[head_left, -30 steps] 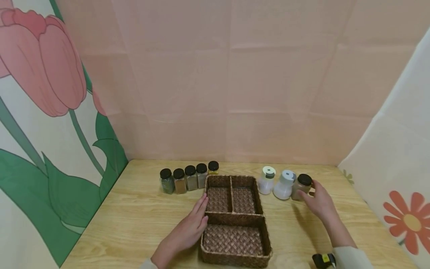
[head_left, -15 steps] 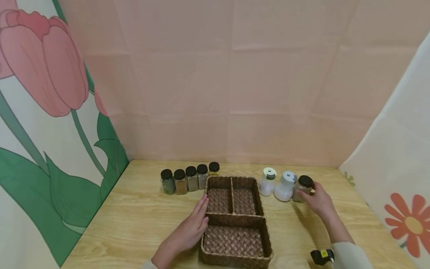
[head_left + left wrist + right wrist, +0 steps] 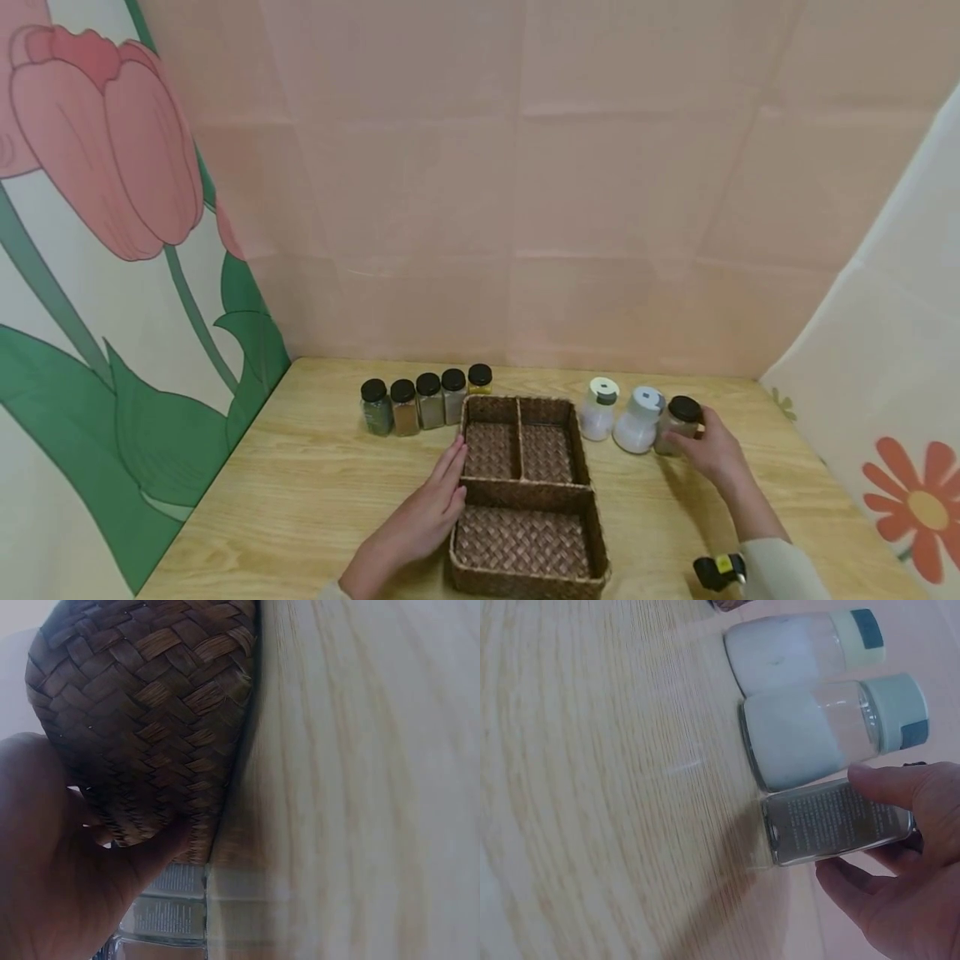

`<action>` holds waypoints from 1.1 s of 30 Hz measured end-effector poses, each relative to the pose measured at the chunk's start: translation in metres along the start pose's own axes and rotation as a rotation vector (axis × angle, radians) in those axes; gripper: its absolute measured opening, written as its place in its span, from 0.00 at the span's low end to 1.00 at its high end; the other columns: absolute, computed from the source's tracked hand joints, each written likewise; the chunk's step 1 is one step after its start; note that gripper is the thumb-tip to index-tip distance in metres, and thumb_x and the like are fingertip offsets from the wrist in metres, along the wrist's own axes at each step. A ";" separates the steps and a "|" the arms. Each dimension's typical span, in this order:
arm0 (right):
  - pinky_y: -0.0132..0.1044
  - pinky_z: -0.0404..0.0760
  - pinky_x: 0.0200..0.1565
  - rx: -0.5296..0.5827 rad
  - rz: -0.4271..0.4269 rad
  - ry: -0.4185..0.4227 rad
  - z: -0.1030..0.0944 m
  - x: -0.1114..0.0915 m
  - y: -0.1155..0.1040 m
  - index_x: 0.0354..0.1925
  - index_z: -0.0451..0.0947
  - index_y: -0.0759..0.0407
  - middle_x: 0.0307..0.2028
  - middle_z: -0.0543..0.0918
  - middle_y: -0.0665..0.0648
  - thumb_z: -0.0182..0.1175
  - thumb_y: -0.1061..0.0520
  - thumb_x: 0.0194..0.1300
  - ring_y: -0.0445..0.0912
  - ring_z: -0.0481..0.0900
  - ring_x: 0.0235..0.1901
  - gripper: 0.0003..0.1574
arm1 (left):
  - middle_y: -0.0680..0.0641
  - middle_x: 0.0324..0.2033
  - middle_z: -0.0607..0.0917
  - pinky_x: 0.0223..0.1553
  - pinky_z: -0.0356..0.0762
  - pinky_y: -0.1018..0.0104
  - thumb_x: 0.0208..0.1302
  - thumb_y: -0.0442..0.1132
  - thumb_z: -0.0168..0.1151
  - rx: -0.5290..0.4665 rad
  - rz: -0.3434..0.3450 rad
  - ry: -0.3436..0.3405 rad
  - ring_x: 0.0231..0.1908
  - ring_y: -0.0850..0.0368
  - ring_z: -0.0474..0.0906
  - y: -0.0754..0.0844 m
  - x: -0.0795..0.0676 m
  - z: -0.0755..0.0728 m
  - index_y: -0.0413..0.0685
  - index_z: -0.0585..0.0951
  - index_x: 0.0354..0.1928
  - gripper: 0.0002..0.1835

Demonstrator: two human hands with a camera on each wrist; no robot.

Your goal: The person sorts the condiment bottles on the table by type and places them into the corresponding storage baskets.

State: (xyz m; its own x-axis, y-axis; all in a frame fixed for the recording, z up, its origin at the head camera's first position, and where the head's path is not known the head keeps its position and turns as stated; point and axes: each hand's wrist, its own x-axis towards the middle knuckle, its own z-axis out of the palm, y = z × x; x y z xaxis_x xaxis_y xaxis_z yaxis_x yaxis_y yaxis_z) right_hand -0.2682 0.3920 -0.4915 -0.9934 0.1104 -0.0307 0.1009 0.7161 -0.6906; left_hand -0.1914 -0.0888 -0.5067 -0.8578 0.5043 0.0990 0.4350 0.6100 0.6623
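My right hand [image 3: 716,450] grips a spice jar [image 3: 836,821] with a black lid and grey-brown contents, thumb on one side and fingers on the other. The jar stands upright on the table at the right end of a short row. Beside it are two shakers of white powder, one with a blue-grey cap [image 3: 637,421] and one with a pale green cap [image 3: 597,410]. My left hand [image 3: 420,512] rests its extended fingers against the left side of a brown woven basket [image 3: 525,581] with three compartments. In the left wrist view, the thumb [image 3: 161,844] lies along the basket's weave.
Several black-lidded spice jars [image 3: 405,408] stand in a row behind the basket's left corner; the rightmost is partly hidden by the basket. A small black and yellow object [image 3: 718,572] lies by the right sleeve. A pink cloth [image 3: 510,208] hangs behind the wooden table [image 3: 300,467].
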 end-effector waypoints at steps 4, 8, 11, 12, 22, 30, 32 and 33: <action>0.69 0.73 0.58 0.015 -0.011 -0.015 0.000 -0.001 0.003 0.77 0.41 0.74 0.72 0.53 0.83 0.60 0.37 0.71 0.80 0.59 0.65 0.61 | 0.49 0.81 0.37 0.73 0.58 0.46 0.84 0.50 0.32 0.005 0.000 0.004 0.78 0.49 0.47 -0.001 0.000 0.001 0.49 0.41 0.82 0.33; 0.69 0.72 0.59 0.039 0.000 -0.022 -0.001 -0.002 0.004 0.78 0.43 0.71 0.73 0.52 0.81 0.62 0.35 0.69 0.79 0.57 0.67 0.62 | 0.48 0.81 0.38 0.73 0.58 0.45 0.84 0.51 0.32 0.003 0.000 0.008 0.78 0.49 0.48 -0.001 0.000 0.001 0.49 0.42 0.82 0.33; 0.68 0.72 0.60 0.046 0.015 -0.016 -0.002 -0.002 0.004 0.77 0.46 0.70 0.73 0.53 0.80 0.63 0.33 0.67 0.78 0.56 0.68 0.63 | 0.48 0.81 0.38 0.73 0.58 0.46 0.84 0.50 0.32 -0.002 -0.003 0.007 0.78 0.49 0.47 -0.001 0.000 0.001 0.49 0.41 0.82 0.33; 0.68 0.72 0.60 0.043 0.019 -0.012 -0.002 -0.002 0.004 0.77 0.46 0.70 0.73 0.53 0.80 0.63 0.32 0.67 0.78 0.56 0.68 0.64 | 0.48 0.81 0.38 0.73 0.58 0.46 0.84 0.50 0.32 -0.001 -0.003 0.006 0.78 0.49 0.47 -0.001 0.000 0.001 0.49 0.41 0.82 0.33; 0.66 0.76 0.54 -0.010 -0.017 0.111 0.005 -0.006 0.010 0.73 0.54 0.74 0.67 0.63 0.81 0.66 0.34 0.65 0.76 0.66 0.62 0.60 | 0.46 0.81 0.39 0.73 0.58 0.44 0.84 0.49 0.33 0.000 0.019 0.013 0.78 0.46 0.48 -0.001 0.001 0.002 0.47 0.42 0.82 0.32; 0.66 0.76 0.53 -0.022 -0.029 0.158 0.002 -0.010 0.006 0.71 0.57 0.74 0.65 0.66 0.81 0.67 0.35 0.64 0.75 0.68 0.60 0.58 | 0.49 0.81 0.38 0.73 0.57 0.46 0.83 0.48 0.34 0.001 -0.003 0.006 0.78 0.48 0.48 -0.001 0.001 0.002 0.49 0.42 0.82 0.32; 0.66 0.76 0.53 -0.028 -0.034 0.163 0.000 -0.011 0.004 0.71 0.57 0.74 0.65 0.66 0.81 0.68 0.35 0.64 0.76 0.68 0.60 0.59 | 0.49 0.81 0.37 0.73 0.57 0.46 0.83 0.47 0.34 -0.003 -0.010 0.004 0.78 0.49 0.48 0.000 0.001 0.002 0.49 0.42 0.82 0.33; 0.66 0.76 0.53 -0.034 -0.038 0.166 -0.001 -0.011 0.003 0.71 0.57 0.74 0.65 0.66 0.81 0.68 0.35 0.64 0.76 0.68 0.60 0.59 | 0.49 0.81 0.38 0.73 0.57 0.46 0.83 0.47 0.34 -0.004 -0.010 0.004 0.78 0.48 0.48 0.000 0.000 0.002 0.49 0.42 0.82 0.32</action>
State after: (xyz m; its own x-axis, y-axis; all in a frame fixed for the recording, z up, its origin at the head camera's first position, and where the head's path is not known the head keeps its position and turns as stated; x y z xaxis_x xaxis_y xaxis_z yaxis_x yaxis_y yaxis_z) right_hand -0.2566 0.3934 -0.4921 -0.9742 0.1934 0.1164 0.0685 0.7448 -0.6638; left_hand -0.1913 -0.0876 -0.5078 -0.8633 0.4956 0.0957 0.4254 0.6125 0.6663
